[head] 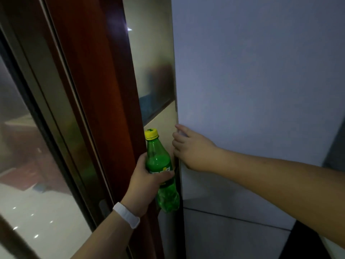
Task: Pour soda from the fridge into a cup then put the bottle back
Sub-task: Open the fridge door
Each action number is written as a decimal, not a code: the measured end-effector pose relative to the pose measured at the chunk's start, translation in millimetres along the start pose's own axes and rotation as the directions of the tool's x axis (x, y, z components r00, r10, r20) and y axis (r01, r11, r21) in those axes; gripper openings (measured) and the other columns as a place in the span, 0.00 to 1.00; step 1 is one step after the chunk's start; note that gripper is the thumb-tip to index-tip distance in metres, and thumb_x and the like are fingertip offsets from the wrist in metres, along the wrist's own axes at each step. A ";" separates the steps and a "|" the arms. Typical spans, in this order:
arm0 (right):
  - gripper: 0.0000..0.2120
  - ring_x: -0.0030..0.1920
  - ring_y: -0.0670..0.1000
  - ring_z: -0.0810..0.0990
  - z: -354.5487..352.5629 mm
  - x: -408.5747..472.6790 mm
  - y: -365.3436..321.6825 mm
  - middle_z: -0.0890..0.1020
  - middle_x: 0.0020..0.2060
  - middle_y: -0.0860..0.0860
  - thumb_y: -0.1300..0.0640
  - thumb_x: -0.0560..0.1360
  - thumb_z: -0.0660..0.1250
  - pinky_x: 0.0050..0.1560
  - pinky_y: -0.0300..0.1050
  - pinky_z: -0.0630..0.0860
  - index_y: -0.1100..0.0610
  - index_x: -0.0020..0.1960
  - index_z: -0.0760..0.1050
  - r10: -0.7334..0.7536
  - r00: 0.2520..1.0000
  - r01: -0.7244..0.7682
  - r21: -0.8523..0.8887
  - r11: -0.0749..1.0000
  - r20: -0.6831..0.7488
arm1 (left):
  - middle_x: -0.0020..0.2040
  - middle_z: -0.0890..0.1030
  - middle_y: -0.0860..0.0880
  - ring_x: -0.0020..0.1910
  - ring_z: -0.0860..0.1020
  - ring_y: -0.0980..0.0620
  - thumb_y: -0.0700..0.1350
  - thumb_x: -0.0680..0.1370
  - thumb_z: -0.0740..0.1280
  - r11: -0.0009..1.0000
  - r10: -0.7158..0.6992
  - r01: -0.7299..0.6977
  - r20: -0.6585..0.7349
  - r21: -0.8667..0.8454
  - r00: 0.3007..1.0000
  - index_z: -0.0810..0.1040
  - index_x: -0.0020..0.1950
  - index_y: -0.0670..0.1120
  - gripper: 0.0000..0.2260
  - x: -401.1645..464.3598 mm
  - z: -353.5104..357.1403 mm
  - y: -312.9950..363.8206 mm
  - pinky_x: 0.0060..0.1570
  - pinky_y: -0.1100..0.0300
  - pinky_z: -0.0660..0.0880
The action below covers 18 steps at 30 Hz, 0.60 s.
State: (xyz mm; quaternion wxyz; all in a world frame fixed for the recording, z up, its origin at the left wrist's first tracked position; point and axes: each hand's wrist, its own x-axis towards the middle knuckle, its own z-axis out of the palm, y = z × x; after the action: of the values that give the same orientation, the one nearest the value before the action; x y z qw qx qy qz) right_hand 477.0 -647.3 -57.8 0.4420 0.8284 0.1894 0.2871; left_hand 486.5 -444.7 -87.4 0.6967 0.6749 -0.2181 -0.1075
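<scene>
Starting from the left side, at about 9 o'clock, a sliding glass door (pixel 28 146) with a dark red wooden frame (pixel 97 90) fills the view. Near 7 o'clock the left hand (pixel 145 186) comes up with a white wristband (pixel 127 214) on its wrist. This hand grasps the green soda bottle (pixel 160 171) around its label, with the thumb and fingers curled around the middle part. The bottle stands almost upright, slightly tilted, just left of the fridge edge, and its yellow cap (pixel 151 134) is on.

The bottle is thin plastic, so I judge it light and a little soft; a hard squeeze can dent it. It may be cold and wet from the fridge, so it may be slippery, although no drops are visible. How full it is I cannot tell for sure. The middle, at the label, seems the best place to hold it, because the body is narrower there.

Toward the centre, the right hand (pixel 188 146) rests at the left edge of the pale fridge door (pixel 252 81), its fingers hooked on the edge. The door looks closed or almost closed. From 3 o'clock the right forearm reaches across the door. No cup is in view.
</scene>
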 end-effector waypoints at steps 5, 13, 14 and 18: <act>0.15 0.55 0.60 0.76 -40.3 -19.2 -16.1 0.80 0.42 0.57 0.61 0.72 0.54 0.73 0.64 0.57 0.58 0.44 0.80 0.051 0.998 -0.052 0.017 0.998 0.040 | 0.48 0.84 0.47 0.46 0.83 0.48 0.32 0.65 0.78 1.000 -0.004 0.004 0.088 -0.006 0.996 0.76 0.57 0.49 0.24 -14.2 -18.8 -3.7 0.42 0.54 0.80; 0.16 0.68 0.61 0.69 -114.7 -72.0 -47.5 0.78 0.57 0.59 0.56 0.72 0.56 0.71 0.68 0.53 0.58 0.53 0.77 0.129 0.965 -0.119 -0.058 0.991 0.227 | 0.46 0.83 0.45 0.45 0.82 0.46 0.33 0.62 0.79 1.000 -0.003 0.007 0.243 -0.015 0.970 0.76 0.55 0.47 0.25 -43.2 -19.9 -18.9 0.44 0.50 0.80; 0.16 0.69 0.60 0.68 -124.5 -79.6 -49.7 0.77 0.59 0.59 0.53 0.72 0.57 0.71 0.68 0.52 0.58 0.54 0.76 0.130 0.957 -0.117 -0.065 0.991 0.261 | 0.45 0.83 0.45 0.44 0.83 0.45 0.34 0.62 0.79 1.000 -0.010 0.016 0.262 -0.023 0.965 0.77 0.54 0.48 0.25 -45.3 -18.4 -21.6 0.45 0.48 0.80; 0.23 0.72 0.59 0.64 -160.1 -110.6 -55.0 0.71 0.69 0.59 0.41 0.71 0.65 0.71 0.68 0.49 0.57 0.57 0.73 0.171 0.927 -0.152 -0.081 0.985 0.334 | 0.43 0.83 0.48 0.42 0.82 0.49 0.31 0.64 0.77 0.999 -0.002 0.014 0.351 -0.031 0.937 0.76 0.53 0.50 0.24 -55.1 -7.1 -24.4 0.42 0.53 0.78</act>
State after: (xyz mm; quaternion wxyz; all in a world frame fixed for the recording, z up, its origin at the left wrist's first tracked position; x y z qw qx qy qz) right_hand 286.3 -580.7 -67.0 0.4651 0.8660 0.0337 0.1802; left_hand 444.6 -415.6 -120.2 0.6571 0.6345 -0.3342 -0.2323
